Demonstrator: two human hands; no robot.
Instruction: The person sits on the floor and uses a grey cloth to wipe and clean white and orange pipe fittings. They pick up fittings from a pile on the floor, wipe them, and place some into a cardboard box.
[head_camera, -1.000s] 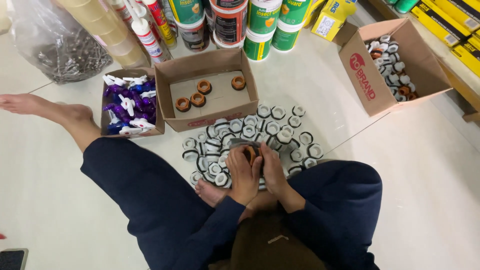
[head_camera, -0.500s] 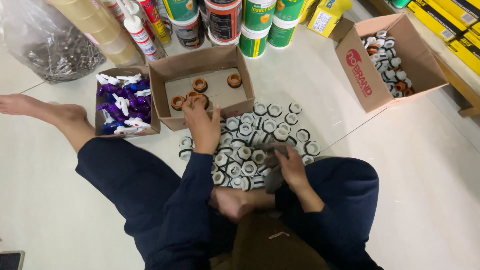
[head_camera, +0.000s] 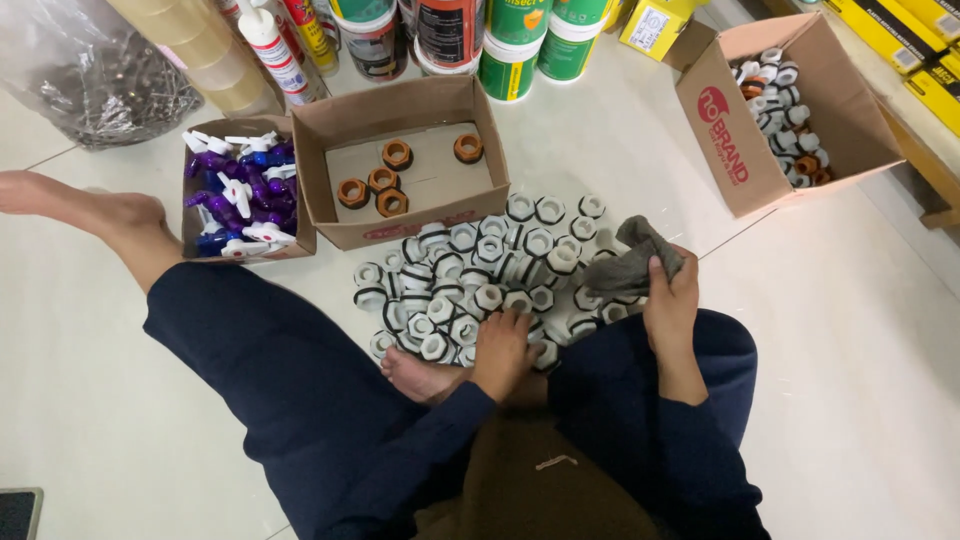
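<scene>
I sit on a tiled floor with a pile of several white-and-black plastic fittings (head_camera: 480, 265) in front of me. My left hand (head_camera: 503, 352) rests palm down on the near edge of that pile, its fingers curled on a fitting. My right hand (head_camera: 672, 300) grips a grey cloth (head_camera: 632, 262) and holds it up at the pile's right side. Beyond the pile stands an open cardboard box (head_camera: 405, 170) with several orange-brown fittings (head_camera: 378, 185) lying in it.
A smaller box of purple and white parts (head_camera: 240, 195) stands at the left by my bare foot (head_camera: 110, 210). At the far right stands another cardboard box (head_camera: 790, 110) with mixed fittings. Cans and tubes (head_camera: 450, 35) line the back, beside a clear bag (head_camera: 95, 75).
My left hand came back from the box with the orange-brown fittings to the near edge of the pile. My right hand lifted the grey cloth off my lap.
</scene>
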